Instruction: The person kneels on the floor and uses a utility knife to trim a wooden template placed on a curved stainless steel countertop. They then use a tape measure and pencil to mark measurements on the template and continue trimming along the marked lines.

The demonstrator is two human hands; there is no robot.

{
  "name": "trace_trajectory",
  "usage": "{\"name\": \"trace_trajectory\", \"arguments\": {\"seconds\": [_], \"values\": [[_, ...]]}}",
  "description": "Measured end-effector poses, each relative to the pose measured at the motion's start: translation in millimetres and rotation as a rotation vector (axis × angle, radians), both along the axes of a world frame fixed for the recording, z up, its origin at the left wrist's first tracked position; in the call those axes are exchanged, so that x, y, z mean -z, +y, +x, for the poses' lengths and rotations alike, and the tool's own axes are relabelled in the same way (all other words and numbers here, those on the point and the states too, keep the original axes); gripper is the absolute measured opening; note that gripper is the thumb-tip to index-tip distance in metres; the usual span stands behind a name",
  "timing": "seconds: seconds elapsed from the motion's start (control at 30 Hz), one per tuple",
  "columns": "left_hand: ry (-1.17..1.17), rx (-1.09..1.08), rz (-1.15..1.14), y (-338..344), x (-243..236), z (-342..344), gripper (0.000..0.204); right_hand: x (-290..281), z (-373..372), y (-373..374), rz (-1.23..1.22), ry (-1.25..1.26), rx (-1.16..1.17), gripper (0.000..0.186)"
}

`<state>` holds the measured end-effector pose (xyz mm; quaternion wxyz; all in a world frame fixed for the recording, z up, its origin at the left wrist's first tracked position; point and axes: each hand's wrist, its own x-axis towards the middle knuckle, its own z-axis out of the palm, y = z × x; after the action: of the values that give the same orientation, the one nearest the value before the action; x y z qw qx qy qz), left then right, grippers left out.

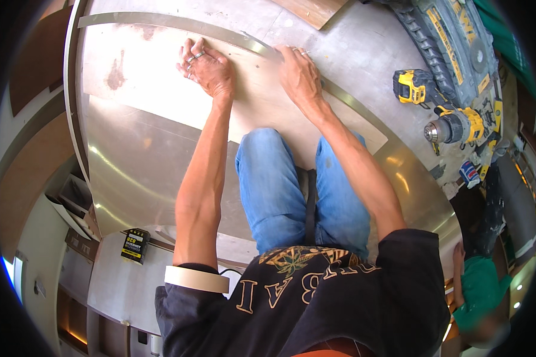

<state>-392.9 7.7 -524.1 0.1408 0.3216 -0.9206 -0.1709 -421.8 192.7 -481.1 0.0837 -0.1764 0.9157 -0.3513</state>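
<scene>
A pale board (256, 101) lies over a shiny metal sheet (155, 160), and my knees rest on its near part. Along the board's far edge runs a narrow metal strip (184, 25), curved in this view. My left hand (207, 70), with rings on it, lies on the board just short of the strip, its fingers bent but apart. Further right, my right hand (301, 76) is closed at the strip, knuckles up. Whatever its fingertips pinch is hidden. A roll of cream tape (196, 279) sits around my left upper arm.
To the right are a yellow and black cordless drill (455, 126), a battery (412, 86) and a large grey tool case (452, 47). A brown board (312, 11) lies at the far side. A black package (135, 245) stands at left. A person in green (482, 285) is at lower right.
</scene>
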Motion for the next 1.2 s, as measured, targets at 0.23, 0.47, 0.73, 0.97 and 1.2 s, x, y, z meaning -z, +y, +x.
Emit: {"name": "trace_trajectory", "arguments": {"seconds": [0.23,0.47,0.73,0.97,1.2], "values": [[-0.017,0.002,-0.031,1,-1,-2,0.027,18,-24,-5,-0.055,-0.175,0.062,0.02],[-0.042,-0.005,0.007,1,-1,-1,0.029,22,-32,-11,0.053,-0.294,0.065,0.033],[-0.011,0.013,-0.056,-1,1,-1,0.025,16,-36,-13,0.043,-0.387,0.065,0.037],[-0.045,-0.021,0.016,2,-2,-3,0.028,19,-39,-6,0.028,-0.126,-0.068,0.018],[-0.023,-0.024,0.011,-2,1,0,0.028,-11,-48,-27,0.107,-0.249,-0.144,0.025]]}}
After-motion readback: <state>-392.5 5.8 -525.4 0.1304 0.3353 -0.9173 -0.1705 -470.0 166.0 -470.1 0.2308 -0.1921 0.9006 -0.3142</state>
